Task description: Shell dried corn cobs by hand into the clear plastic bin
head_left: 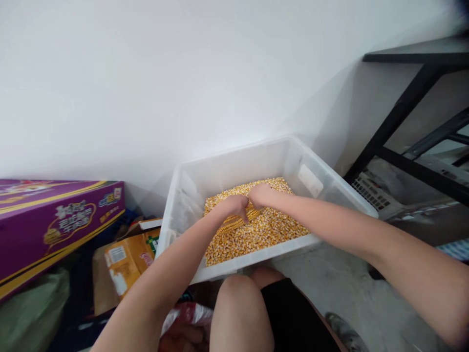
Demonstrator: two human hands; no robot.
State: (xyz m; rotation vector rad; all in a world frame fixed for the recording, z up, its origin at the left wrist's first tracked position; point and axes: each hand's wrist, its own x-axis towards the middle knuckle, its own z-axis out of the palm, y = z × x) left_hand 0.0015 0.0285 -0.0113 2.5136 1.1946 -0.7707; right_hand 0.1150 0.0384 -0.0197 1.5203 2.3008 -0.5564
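Note:
A yellow ear of corn (231, 225) lies slanted just above a bed of loose corn kernels (264, 234) in a translucent plastic bin (256, 253). My left hand (234, 205) is closed around the middle of the ear, its thumb pointing down along it. Right beside it, my right hand (261, 194) is closed on the ear's upper right end, and the two hands nearly touch. The fingertips of my right hand are hidden behind the ear and the hand itself.
A purple printed carton (66, 220) stands on the left, with an orange cardboard box (128, 259) beside the bin. At right is a black-framed table (399, 105) with a plastic basket (377, 193) beneath. My knee (240, 308) is before the bin, against a white wall (183, 83).

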